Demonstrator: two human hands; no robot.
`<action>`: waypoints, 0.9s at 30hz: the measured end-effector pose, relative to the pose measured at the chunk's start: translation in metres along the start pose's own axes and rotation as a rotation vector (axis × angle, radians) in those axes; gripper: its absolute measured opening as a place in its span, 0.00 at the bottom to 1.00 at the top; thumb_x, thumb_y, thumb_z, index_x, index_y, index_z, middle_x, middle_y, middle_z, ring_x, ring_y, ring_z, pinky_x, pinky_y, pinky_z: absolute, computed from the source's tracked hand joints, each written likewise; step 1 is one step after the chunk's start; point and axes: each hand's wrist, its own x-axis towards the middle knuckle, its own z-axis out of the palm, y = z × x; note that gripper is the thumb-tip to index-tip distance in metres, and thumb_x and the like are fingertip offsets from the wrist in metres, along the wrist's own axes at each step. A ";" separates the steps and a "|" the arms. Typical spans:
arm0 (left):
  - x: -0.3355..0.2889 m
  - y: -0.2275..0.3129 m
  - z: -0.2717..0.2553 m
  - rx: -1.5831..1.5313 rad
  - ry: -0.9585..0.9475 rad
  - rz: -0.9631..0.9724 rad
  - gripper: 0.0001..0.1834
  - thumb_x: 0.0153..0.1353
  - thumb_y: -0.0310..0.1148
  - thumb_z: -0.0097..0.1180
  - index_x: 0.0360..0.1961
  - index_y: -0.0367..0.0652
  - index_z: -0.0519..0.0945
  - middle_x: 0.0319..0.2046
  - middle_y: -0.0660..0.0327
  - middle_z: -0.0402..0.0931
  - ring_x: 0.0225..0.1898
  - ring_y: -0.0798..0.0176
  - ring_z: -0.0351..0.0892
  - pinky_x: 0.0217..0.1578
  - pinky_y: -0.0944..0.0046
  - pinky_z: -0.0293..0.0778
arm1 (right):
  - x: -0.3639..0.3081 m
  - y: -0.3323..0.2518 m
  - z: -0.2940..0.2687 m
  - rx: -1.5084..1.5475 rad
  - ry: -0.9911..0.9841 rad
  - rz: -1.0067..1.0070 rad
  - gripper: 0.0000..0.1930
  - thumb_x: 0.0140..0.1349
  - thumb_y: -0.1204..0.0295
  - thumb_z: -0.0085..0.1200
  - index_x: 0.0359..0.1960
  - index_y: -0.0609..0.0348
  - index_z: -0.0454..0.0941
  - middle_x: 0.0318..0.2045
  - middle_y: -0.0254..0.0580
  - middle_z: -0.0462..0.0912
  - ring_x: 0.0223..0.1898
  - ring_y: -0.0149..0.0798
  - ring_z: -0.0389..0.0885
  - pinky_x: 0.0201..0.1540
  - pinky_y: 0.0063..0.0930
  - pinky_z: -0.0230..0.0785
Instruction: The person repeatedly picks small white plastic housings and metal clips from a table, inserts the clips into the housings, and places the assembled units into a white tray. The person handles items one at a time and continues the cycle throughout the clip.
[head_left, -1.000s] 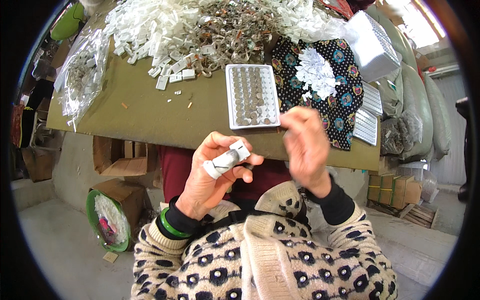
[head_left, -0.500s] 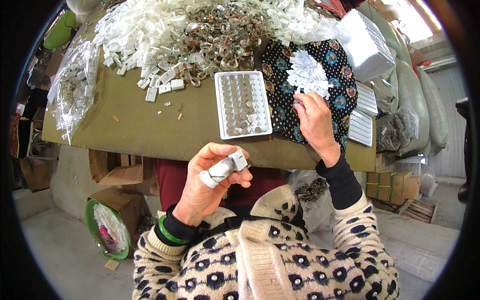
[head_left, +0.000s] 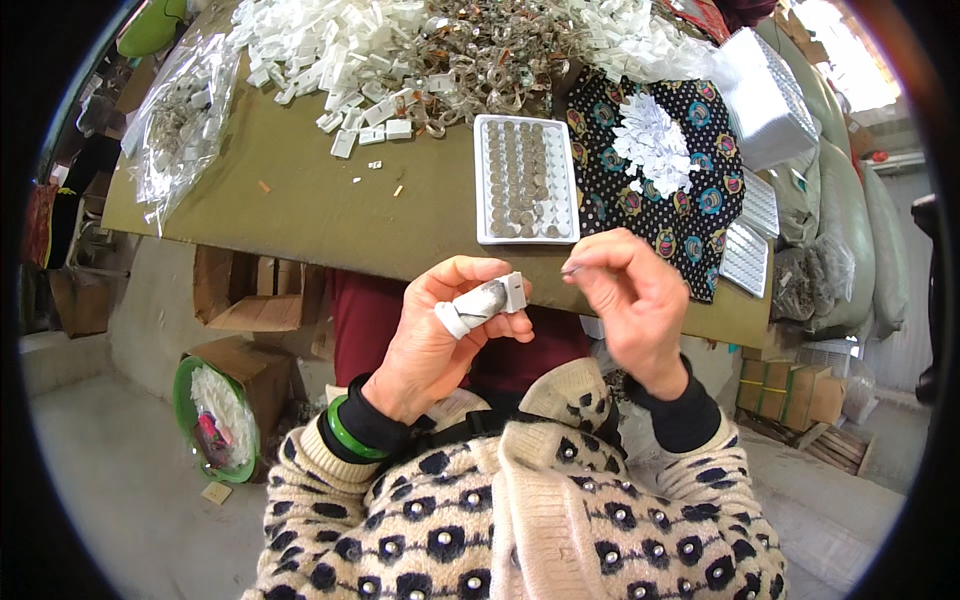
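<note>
My left hand (head_left: 415, 335) is closed round a small white plastic casing (head_left: 515, 292) with a dark slot in its face. White wrapping (head_left: 452, 320) covers one finger beside the casing. To the right, my right hand (head_left: 640, 310) pinches a tiny thin piece between thumb and forefinger, too small to name. Its fingertips are a short way from the casing, not touching it. Beyond both hands lies a white tray (head_left: 483, 190) with rows of round button cells; its right side shows bare pockets. A pile of small white slips (head_left: 650, 145) rests on a dotted dark cloth (head_left: 708, 195).
White plastic casings (head_left: 340, 45) and clear, brownish coiled parts (head_left: 480, 65) heap up at the far side of the table (head_left: 300, 200). A clear bag (head_left: 185, 130) lies at the left. White trays (head_left: 765, 100) stack at the right. A green basin (head_left: 185, 400) stands below left.
My right hand has come back from the pile of white slips toward my left hand, with a tiny piece pinched in it. My left hand keeps the casing. The view has shifted slightly.
</note>
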 end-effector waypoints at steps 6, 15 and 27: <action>-0.006 0.001 0.004 0.010 -0.012 0.005 0.16 0.66 0.35 0.60 0.51 0.40 0.77 0.39 0.51 0.81 0.35 0.55 0.84 0.39 0.53 0.84 | -0.008 -0.009 0.036 0.117 0.037 -0.015 0.05 0.61 0.81 0.60 0.36 0.61 0.76 0.35 0.42 0.79 0.35 0.38 0.78 0.40 0.27 0.71; -0.007 0.000 0.003 -0.005 0.009 -0.026 0.14 0.68 0.34 0.57 0.51 0.40 0.77 0.36 0.54 0.82 0.33 0.57 0.84 0.36 0.54 0.84 | -0.008 -0.005 0.042 -0.001 0.037 -0.124 0.06 0.60 0.82 0.60 0.37 0.62 0.77 0.34 0.42 0.78 0.33 0.37 0.78 0.38 0.26 0.71; -0.007 0.002 0.001 -0.025 0.021 -0.006 0.14 0.67 0.34 0.58 0.51 0.39 0.78 0.37 0.54 0.82 0.33 0.57 0.86 0.36 0.55 0.85 | -0.007 -0.003 0.043 0.051 0.012 -0.101 0.05 0.60 0.84 0.58 0.36 0.64 0.77 0.35 0.43 0.79 0.34 0.36 0.79 0.38 0.26 0.72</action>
